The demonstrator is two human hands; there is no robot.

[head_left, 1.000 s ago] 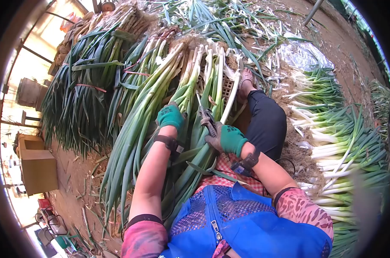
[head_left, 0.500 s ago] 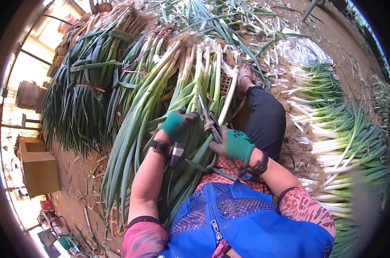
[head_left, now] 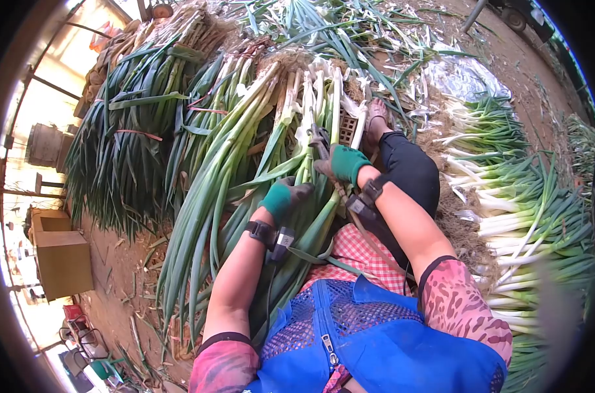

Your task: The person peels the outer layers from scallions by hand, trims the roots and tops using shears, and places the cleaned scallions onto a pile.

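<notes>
My left hand (head_left: 287,198), in a green and grey glove, is closed round the green leaf part of a green onion (head_left: 304,171). In my right hand (head_left: 345,164), gloved alike, is a grey air blow gun (head_left: 320,143). Its nozzle end lies up against the pale stalks, so the tip is hard to make out. A hose (head_left: 369,239) trails from the gun down across the checked cloth on my lap. More long green onions (head_left: 229,144) lie slantwise beside my left hand, their white ends away from me.
Tied bundles of green onions (head_left: 130,131) stand at the left. Cleaned white-stalked green onions (head_left: 500,203) form a long row at the right, past my bent leg (head_left: 412,170). A brown plastic crate (head_left: 348,128) shows under the stalks. A cardboard box (head_left: 63,262) sits far left.
My right hand has moved forward, away from my body, with the air blow gun, up along the stalks. My left hand has shifted slightly right and back toward me.
</notes>
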